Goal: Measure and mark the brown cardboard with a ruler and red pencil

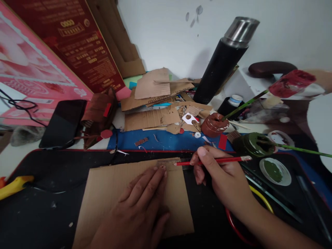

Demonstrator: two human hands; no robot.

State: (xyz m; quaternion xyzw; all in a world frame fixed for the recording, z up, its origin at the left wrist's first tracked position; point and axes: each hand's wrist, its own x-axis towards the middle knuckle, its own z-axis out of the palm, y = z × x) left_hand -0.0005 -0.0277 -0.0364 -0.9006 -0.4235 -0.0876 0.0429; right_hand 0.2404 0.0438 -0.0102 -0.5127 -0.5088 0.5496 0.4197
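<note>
A piece of brown cardboard (103,193) lies on a black mat in front of me. My left hand (142,197) rests flat on it, fingers stretched out, palm down. Its fingertips touch a thin see-through strip (169,162), perhaps a ruler, along the cardboard's far edge; the hand covers part of it. Just right of that edge, my right hand (220,173) is closed around a red pencil (228,159). The pencil lies nearly level, its tip pointing left over the strip and its eraser end to the right. Whether the tip touches the cardboard, I cannot tell.
Cardboard scraps (153,117) are piled at the back beside a black thermos (220,69). Brown (214,126) and green (249,144) paint jars hold brushes at right, near a lid of green paint (272,171). A phone (63,122) and yellow-handled tool (15,186) lie left.
</note>
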